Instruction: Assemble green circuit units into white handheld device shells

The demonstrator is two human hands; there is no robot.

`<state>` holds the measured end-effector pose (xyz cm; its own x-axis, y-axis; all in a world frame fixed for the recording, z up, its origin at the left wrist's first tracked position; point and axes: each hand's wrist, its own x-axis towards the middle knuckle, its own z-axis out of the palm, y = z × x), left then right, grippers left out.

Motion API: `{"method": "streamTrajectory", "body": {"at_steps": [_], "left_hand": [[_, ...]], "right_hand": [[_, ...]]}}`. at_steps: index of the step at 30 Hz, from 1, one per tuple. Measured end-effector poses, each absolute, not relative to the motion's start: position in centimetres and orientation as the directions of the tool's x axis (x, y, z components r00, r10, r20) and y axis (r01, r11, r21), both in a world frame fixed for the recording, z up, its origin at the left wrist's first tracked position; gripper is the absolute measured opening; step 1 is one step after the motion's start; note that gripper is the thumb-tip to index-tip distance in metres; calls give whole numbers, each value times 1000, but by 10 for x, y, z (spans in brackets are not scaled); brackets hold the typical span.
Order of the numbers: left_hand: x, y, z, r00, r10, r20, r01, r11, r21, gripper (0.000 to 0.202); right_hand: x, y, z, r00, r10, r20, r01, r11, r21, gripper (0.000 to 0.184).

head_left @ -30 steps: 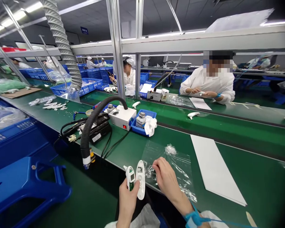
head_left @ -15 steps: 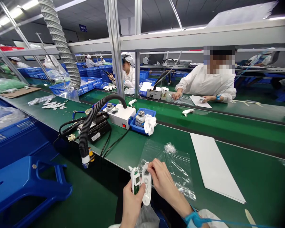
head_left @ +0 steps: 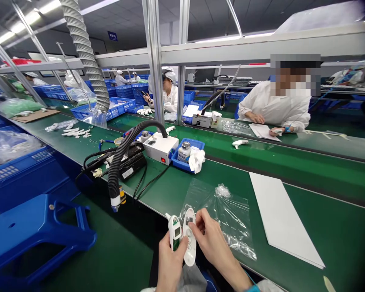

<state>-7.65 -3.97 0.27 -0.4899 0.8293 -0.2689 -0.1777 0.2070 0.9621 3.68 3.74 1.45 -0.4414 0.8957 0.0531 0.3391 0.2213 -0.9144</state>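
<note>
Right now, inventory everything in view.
bench: 1, green, centre
device half: 1, white, lower centre
shell half: 1, white, beside it
plastic sheet: 1, clear, front
board: at least 1, white, right
tray: 1, blue, middle
bottle: 1, silver top, tray
cloth: 1, white, tray
box: 1, white, middle
hose: 1, black, middle
loose parts: several, white, left
crates: several, blue, left
duct: 1, grey, upper left
stool: 1, blue, lower left
people: several, white clothing, background
left hand: 1, holding both halves
right hand: 1, at shell half

Cover [head_left: 190, 244] right of device body [head_left: 175, 228]
</note>
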Motion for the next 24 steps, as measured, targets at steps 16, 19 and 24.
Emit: {"method": "streamTrajectory", "body": {"at_steps": [16,19,24], "left_hand": [[-231,-65,-31,-778,481,-405,-548,-201,812,62],[-245,-68,-32,-772,493,-401,-543,-184,819,61],[-244,-74,-43,-791,438,-427,-532,-146,834,61]], "right_hand": [[-78,4,-28,-671,633,-386,-45,-555,-831,58],[-134,-1,-35,-699,555,-451,16,-618,-786,60],[-183,-3,-42,-688,546,-478,34,-634,-773,55]]}}
